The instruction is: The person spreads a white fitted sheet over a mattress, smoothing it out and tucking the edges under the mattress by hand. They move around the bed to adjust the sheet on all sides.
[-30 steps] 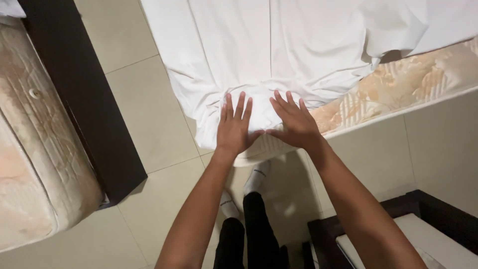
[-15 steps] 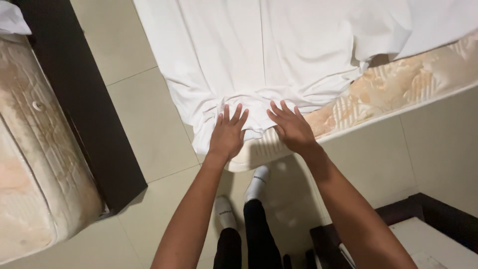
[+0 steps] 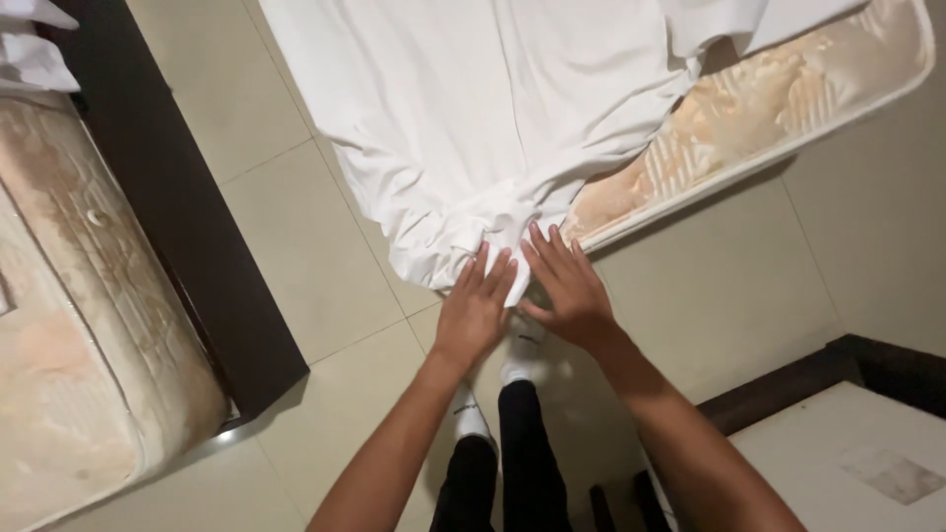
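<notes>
At far left a bare mattress (image 3: 69, 325) lies in a dark bed frame (image 3: 187, 227); the left hand (image 3: 476, 307) lies flat, fingers spread, on the white sheet (image 3: 473, 118) corner; the right hand (image 3: 567, 286), likewise splayed and gripping nothing, presses beside it; the sheet partly covers a patterned mattress (image 3: 778, 89).

A sheet (image 3: 483, 118) lies over a mattress (image 3: 778, 94) corner ahead, both hands side by side at its hanging edge, a second mattress (image 3: 69, 325) at left, feet below.
</notes>
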